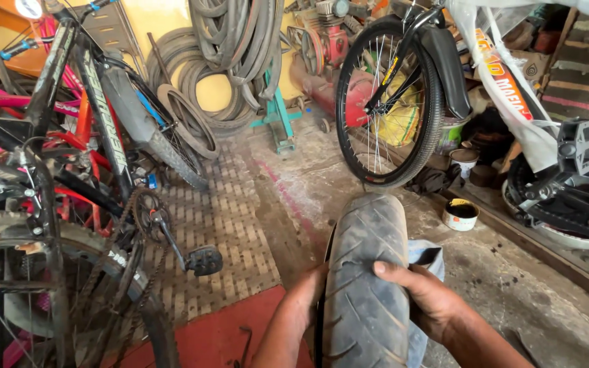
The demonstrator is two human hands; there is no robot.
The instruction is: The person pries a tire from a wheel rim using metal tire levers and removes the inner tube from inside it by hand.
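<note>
Both my hands grip a dusty grey tyre [366, 272] standing upright on the floor [506, 279]: left hand [306, 298] wrapped on its left sidewall, right hand [425, 294] on its right, thumb across the tread. A blue cloth [425, 257] sits behind it. Looks like I'm steadying or inspecting it; turning it needs a regrip. Open floor ahead; bike pedal [203, 259] near left, small tin [460, 214] and bicycle wheel [388, 95] right.

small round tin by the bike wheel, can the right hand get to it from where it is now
Probably yes. The right hand grips the tyre, and the round tin sits on bare floor just beyond it, nothing between; it would have to let go first.
</note>
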